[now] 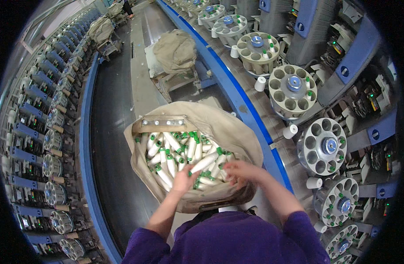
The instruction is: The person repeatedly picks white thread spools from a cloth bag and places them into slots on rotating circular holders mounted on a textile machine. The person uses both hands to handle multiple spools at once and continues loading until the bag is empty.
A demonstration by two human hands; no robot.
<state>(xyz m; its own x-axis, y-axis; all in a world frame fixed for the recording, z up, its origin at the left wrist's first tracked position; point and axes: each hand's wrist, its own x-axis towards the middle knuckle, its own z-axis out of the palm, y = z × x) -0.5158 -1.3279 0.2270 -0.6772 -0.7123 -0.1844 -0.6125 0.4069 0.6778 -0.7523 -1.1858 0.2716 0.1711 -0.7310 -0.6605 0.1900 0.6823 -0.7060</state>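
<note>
A beige cloth sack (237,132) stands open in front of me, filled with several white yarn bobbins with green ends (175,149). My left hand (184,178) is down among the bobbins near the sack's front edge, its fingers curled around one. My right hand (241,169) reaches in from the right, blurred, fingers spread over the bobbins at the right side of the pile. Both purple sleeves come up from the lower edge.
To the right runs a winding machine with a blue rail (237,97) and round bobbin magazines (323,147), some holding bobbins. A second row of machines (48,141) lines the left. Another covered cart (175,53) stands farther up the dark aisle.
</note>
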